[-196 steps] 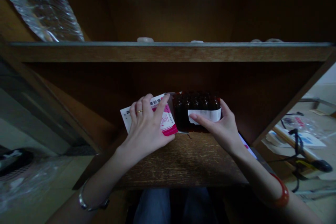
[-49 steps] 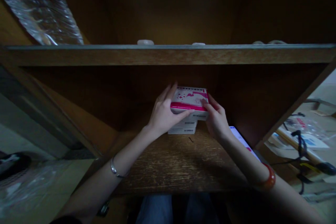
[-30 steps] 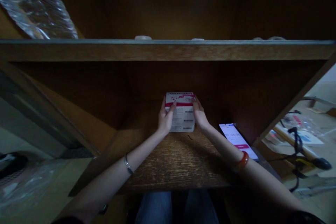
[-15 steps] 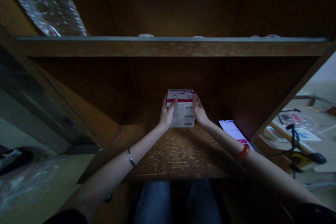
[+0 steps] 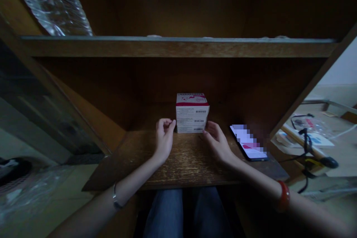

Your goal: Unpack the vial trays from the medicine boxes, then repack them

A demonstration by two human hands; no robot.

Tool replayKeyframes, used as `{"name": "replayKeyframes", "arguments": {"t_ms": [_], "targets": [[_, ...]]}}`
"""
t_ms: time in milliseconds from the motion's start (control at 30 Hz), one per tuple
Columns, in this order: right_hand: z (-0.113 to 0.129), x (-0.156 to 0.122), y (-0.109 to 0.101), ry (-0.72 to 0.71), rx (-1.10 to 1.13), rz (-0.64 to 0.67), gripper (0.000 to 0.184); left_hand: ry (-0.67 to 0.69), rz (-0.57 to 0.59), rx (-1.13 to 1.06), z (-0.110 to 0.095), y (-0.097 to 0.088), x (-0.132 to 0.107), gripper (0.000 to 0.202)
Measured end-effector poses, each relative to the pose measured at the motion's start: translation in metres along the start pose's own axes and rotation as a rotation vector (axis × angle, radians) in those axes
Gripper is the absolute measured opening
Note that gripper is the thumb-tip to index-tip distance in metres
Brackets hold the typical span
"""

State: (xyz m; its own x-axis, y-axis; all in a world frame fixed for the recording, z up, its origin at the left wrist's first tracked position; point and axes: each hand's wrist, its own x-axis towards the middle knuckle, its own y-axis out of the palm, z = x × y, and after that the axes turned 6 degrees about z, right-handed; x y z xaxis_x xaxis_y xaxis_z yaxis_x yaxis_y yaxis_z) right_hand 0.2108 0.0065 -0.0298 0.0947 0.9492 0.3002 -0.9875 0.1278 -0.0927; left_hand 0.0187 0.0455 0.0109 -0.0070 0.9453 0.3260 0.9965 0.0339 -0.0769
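A white and pink cardboard box (image 5: 191, 117) with printed text and barcodes stands upright on the lower wooden shelf (image 5: 181, 163). Just left of it is my left hand (image 5: 165, 137), thumb and slightly bent fingers apart, holding nothing. On the other side my right hand (image 5: 218, 141) is by the box's lower right corner, its fingers loosely spread and likewise free. Whether its fingertips still touch the box I cannot tell.
A phone (image 5: 248, 143) with a lit screen lies on the shelf right of my right hand. Overhead runs a shelf edge (image 5: 178, 47), with a clear plastic bottle (image 5: 52, 3) at upper left. A side table (image 5: 346, 148) with cables and a plastic bag stands to the right.
Both hands have let go of the box and drawn back towards me, one to each side. The box stays standing on the shelf.
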Motion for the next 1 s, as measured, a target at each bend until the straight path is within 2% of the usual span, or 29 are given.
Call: {"name": "replayKeyframes", "arguments": {"t_ms": [67, 133, 233, 300, 467, 533, 633, 700, 1000], "targets": [[-0.003, -0.017, -0.002, 0.004, -0.084, 0.031, 0.037, -0.065, 0.121, 0.014, 0.004, -0.008, -0.019, 0.022], [-0.003, -0.030, -0.002, 0.004, -0.164, 0.078, 0.026, -0.154, 0.311, 0.027, 0.006, -0.012, -0.037, 0.028], [0.001, -0.045, 0.001, 0.003, -0.271, 0.251, 0.026, -0.252, 0.565, 0.039, 0.006, -0.011, -0.057, 0.031], [0.006, -0.050, 0.003, -0.006, -0.338, 0.373, 0.028, -0.276, 0.657, 0.047, 0.004, -0.009, -0.062, 0.031], [0.023, -0.056, 0.006, -0.175, -0.882, 0.664, 0.024, -0.210, 0.763, 0.139, 0.001, -0.009, -0.065, 0.027], [0.026, -0.058, 0.007, -0.189, -1.008, 0.709, 0.025, -0.173, 0.833, 0.229, 0.001, -0.010, -0.067, 0.024], [0.026, -0.059, 0.007, -0.175, -1.040, 0.731, 0.024, -0.161, 0.922, 0.364, 0.002, -0.011, -0.071, 0.019], [0.024, -0.059, 0.006, -0.194, -1.038, 0.738, 0.024, -0.148, 0.942, 0.396, 0.002, -0.011, -0.072, 0.019], [0.021, -0.060, 0.000, -0.220, -0.988, 0.769, 0.018, -0.210, 0.983, 0.288, -0.001, -0.011, -0.070, 0.018]]}}
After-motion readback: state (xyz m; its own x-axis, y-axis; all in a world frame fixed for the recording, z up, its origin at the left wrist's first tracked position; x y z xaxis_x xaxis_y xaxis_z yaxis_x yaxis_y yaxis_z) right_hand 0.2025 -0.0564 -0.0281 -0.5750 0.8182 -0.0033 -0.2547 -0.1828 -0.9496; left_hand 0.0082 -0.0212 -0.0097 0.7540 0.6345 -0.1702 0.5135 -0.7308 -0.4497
